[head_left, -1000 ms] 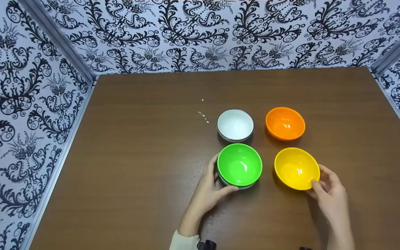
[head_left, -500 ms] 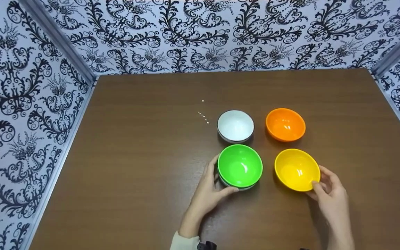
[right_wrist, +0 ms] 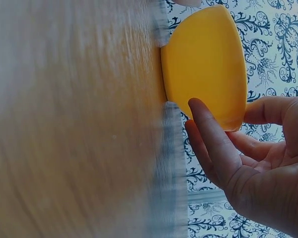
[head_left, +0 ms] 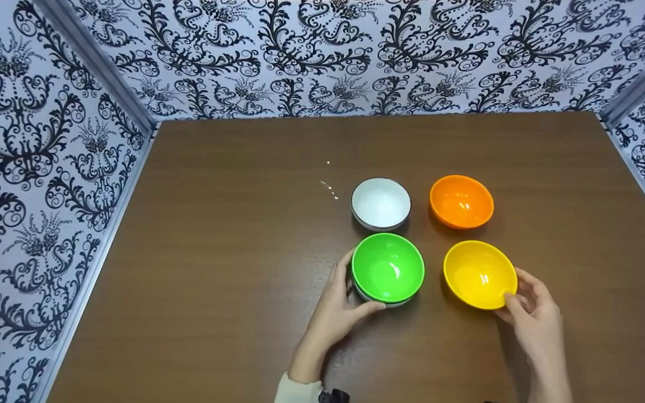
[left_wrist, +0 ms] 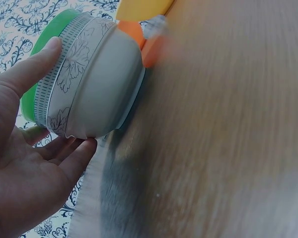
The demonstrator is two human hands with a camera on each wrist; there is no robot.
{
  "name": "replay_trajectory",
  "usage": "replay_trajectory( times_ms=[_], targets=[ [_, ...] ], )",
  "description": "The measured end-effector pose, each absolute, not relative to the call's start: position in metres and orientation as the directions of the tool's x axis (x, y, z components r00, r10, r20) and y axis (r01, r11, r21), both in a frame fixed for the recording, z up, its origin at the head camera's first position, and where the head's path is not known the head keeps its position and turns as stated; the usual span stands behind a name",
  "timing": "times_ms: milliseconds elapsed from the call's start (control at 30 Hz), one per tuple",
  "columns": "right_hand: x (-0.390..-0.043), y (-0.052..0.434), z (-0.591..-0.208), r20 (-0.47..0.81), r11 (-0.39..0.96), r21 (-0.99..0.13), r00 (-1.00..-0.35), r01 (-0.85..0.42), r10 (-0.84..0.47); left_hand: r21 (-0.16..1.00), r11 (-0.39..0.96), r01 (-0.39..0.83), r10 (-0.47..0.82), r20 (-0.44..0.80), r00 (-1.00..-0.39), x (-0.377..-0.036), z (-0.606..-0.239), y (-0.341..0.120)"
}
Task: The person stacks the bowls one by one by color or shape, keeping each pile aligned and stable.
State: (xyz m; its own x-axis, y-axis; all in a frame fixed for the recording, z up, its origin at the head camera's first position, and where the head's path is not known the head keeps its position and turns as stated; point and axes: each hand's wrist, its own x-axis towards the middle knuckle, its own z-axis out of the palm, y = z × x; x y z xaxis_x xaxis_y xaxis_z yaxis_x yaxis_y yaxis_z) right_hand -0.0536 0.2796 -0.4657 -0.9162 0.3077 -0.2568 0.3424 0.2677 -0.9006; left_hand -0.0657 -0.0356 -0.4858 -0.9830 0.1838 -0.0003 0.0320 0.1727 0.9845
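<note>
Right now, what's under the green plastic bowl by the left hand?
The green plastic bowl sits nested in a white ceramic bowl with a grey leaf pattern, which stands on the brown wooden table. The left hand holds the pair. The ceramic bowl's inside is covered.

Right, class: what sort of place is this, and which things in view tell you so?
Probably a staged tabletop booth, not a kitchen: a bare brown table boxed on three sides by black-and-white patterned panels, with four plain bowls set in a square, such as the green bowl and yellow bowl.
</note>
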Motion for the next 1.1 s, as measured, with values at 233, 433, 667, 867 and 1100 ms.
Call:
replay_trajectory(
  times_ms=[233, 433, 667, 867, 1100],
  targets=[
    [-0.0532, 0.2784, -0.4659, -0.238, 0.250, -0.912, -0.915, 0.326, 0.324, 0.985, 0.170, 0.022, 0.185, -0.010, -0.983, -0.0666, -0.4882, -0.0355],
    [-0.0537, 0.2765, -0.4655, -0.235, 0.238, -0.916, -0.914, 0.322, 0.331, 0.984, 0.177, 0.021, 0.184, -0.012, -0.983, -0.0665, -0.4875, -0.0354],
    [-0.0547, 0.2755, -0.4649, -0.238, 0.238, -0.914, -0.910, 0.328, 0.340, 0.984, 0.176, 0.014, 0.183, -0.019, -0.983, -0.0662, -0.4874, -0.0355],
    [-0.0548, 0.2748, -0.4639, -0.237, 0.232, -0.916, -0.907, 0.328, 0.347, 0.985, 0.174, 0.022, 0.184, -0.011, -0.983, -0.0663, -0.4869, -0.0356],
    [-0.0544, 0.2753, -0.4655, -0.189, 0.279, -0.916, -0.922, 0.290, 0.338, 0.981, 0.191, 0.043, 0.185, 0.007, -0.983, -0.0655, -0.4870, -0.0356]
  ],
)
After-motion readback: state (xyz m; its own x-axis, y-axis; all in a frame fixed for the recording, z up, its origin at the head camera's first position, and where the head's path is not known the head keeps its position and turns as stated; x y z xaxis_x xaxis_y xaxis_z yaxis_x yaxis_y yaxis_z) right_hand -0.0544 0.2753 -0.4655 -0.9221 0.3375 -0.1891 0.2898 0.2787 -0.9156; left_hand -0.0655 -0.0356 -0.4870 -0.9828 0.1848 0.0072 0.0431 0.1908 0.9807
